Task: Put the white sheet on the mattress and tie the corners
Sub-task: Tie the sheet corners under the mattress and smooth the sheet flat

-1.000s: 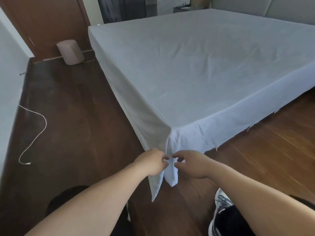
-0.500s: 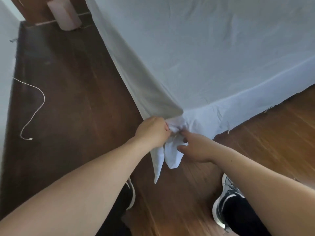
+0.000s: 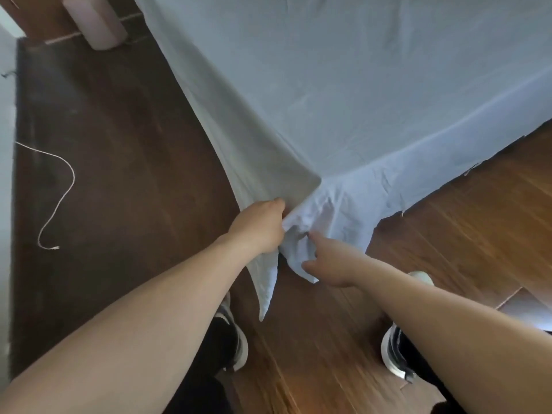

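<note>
The white sheet (image 3: 343, 94) lies spread over the mattress, its sides hanging down to the floor (image 3: 125, 162) at the near corner of the bed. My left hand (image 3: 257, 227) has its grip clenched on the bunched cloth just below that corner, on the left side. My right hand (image 3: 324, 261) pinches the gathered folds beside it, thumb underneath. A pointed tail of sheet hangs between my wrists.
</note>
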Demonstrator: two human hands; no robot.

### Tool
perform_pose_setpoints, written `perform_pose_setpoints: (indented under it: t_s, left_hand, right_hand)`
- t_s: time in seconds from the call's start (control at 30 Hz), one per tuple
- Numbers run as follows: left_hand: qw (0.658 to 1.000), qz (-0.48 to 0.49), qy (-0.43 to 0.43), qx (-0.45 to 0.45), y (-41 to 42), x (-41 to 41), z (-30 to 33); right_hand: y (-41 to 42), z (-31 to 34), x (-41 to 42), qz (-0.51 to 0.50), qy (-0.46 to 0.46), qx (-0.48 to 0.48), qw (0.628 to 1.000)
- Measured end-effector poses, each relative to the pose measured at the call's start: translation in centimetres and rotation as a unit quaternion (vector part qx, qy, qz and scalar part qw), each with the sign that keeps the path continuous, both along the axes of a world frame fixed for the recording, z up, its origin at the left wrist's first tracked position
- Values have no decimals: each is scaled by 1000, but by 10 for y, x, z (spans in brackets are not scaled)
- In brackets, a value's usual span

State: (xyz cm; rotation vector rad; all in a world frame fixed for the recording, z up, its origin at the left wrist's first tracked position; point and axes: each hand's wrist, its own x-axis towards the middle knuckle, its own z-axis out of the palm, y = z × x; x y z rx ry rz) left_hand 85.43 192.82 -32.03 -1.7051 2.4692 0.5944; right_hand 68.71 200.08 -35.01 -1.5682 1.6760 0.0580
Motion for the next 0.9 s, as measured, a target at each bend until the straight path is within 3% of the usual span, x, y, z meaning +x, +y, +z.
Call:
perform_pose_setpoints:
  t_s: [0.27,0.5,0.73,0.9]
  left_hand:
    - [999,38,10,26,11,18,-4]
    - [992,70,58,85,7,28,-13]
    - [987,49,87,129,4,34,-15]
    - [979,30,24,200,13,37,-20]
  right_hand:
    - [21,-51,42,-188,-159,16,969]
    - [17,-69,81,-170,-107,35,979]
    - [18,-82,108,-223,-82,-75,969]
    - [40,-86,109,-240,-57,-57,967]
